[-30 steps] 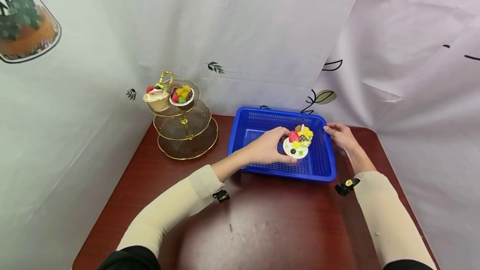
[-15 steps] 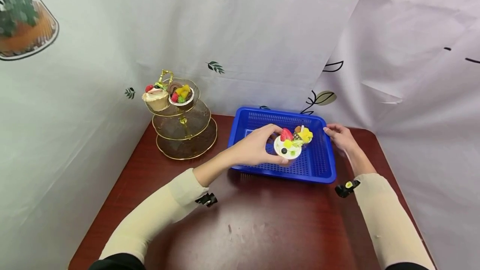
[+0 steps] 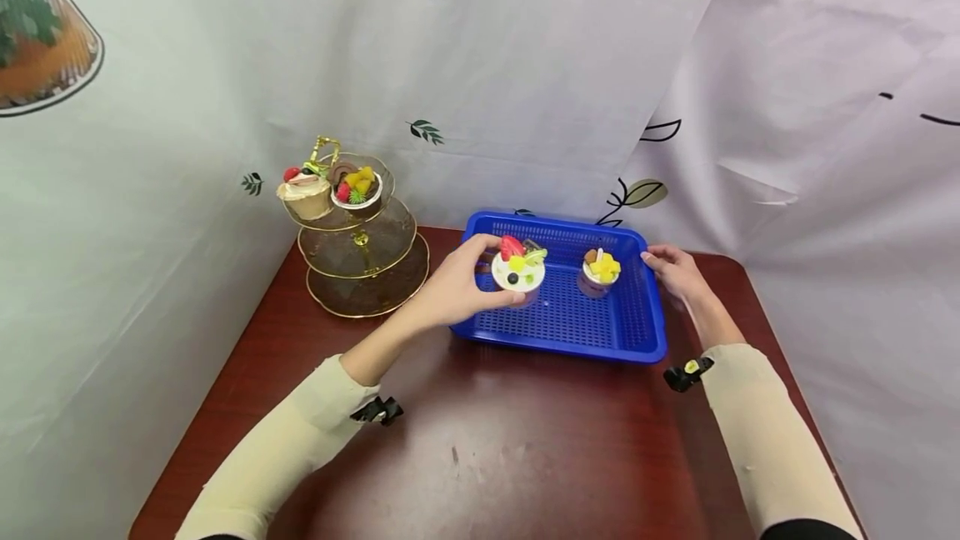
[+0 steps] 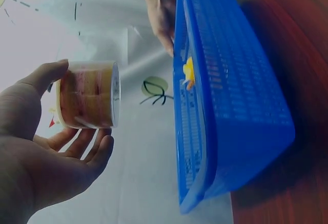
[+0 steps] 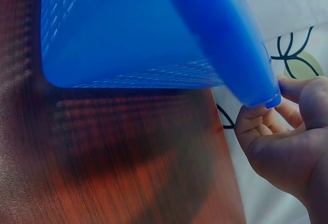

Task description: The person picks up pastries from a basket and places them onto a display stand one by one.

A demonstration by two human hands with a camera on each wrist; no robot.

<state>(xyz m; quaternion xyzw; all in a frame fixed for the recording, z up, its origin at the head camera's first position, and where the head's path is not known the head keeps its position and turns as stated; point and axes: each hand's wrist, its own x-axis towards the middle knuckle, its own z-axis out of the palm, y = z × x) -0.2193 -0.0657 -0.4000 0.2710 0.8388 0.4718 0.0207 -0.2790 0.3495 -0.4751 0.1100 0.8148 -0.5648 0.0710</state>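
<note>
The left hand (image 3: pixel 457 290) grips a fruit-topped dessert cup (image 3: pixel 517 272), thumb on one side and fingers curled round the other, holding it in the air above the left end of the blue basket (image 3: pixel 555 327). In the left wrist view the cup's clear wall shows layered cake, and the cup is clear of the basket rim. The right hand (image 3: pixel 675 272) rests against the basket's far right corner, fingers curled on the rim; in the right wrist view the thumb (image 5: pixel 302 88) lies over the corner and the fingertips (image 5: pixel 256 126) press beneath it. A second dessert cup (image 3: pixel 600 269) with yellow topping stands on the basket floor, right of centre, well apart from the held cup. The basket sits on a dark red wooden table (image 3: pixel 480 457). Left of the basket stands a three-tier glass stand (image 3: pixel 363 261) with gold rims; its top tier carries two more desserts (image 3: pixel 330 188), side by side.
</note>
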